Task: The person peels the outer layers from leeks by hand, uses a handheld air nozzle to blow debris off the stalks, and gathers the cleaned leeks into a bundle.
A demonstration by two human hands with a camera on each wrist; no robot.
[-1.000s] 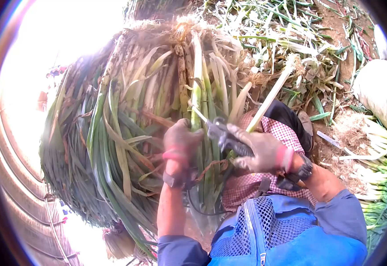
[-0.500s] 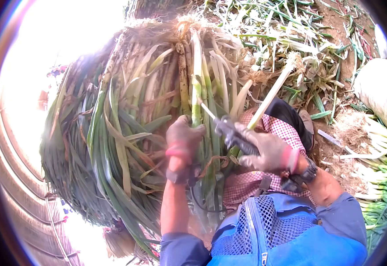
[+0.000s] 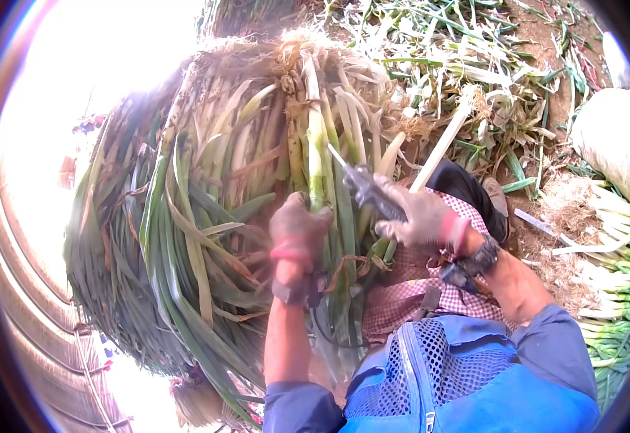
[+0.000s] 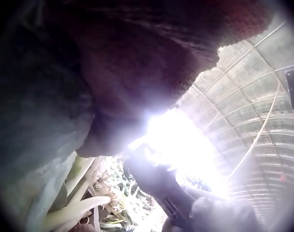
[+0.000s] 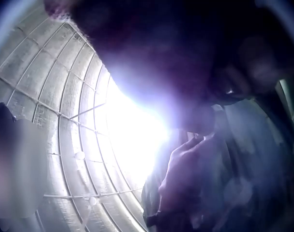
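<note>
In the head view my gloved left hand (image 3: 300,225) grips a long green onion (image 3: 316,155), its pale root end pointing away from me. My gloved right hand (image 3: 425,216) holds a black air blow gun (image 3: 374,193) by its grip. The thin metal nozzle points up and left, its tip close beside the onion's stalk, above the left hand. In the left wrist view the left glove (image 4: 137,63) is dark, and the blow gun (image 4: 161,186) shows against strong glare. The right wrist view has the right glove (image 5: 151,53) in shadow and the left hand (image 5: 180,179) beyond it.
A big heap of untrimmed green onions (image 3: 142,216) lies under and left of my hands. One loose green onion (image 3: 441,144) leans by my right knee. Peeled onions (image 3: 618,303) are piled at the right, near a pale sack (image 3: 607,137). Leaf scraps (image 3: 438,43) cover the ground ahead.
The right hand with the blow gun first draws right, then shifts up and a little left, so the nozzle tip sits higher along the stalk. The left hand stays nearly in place.
</note>
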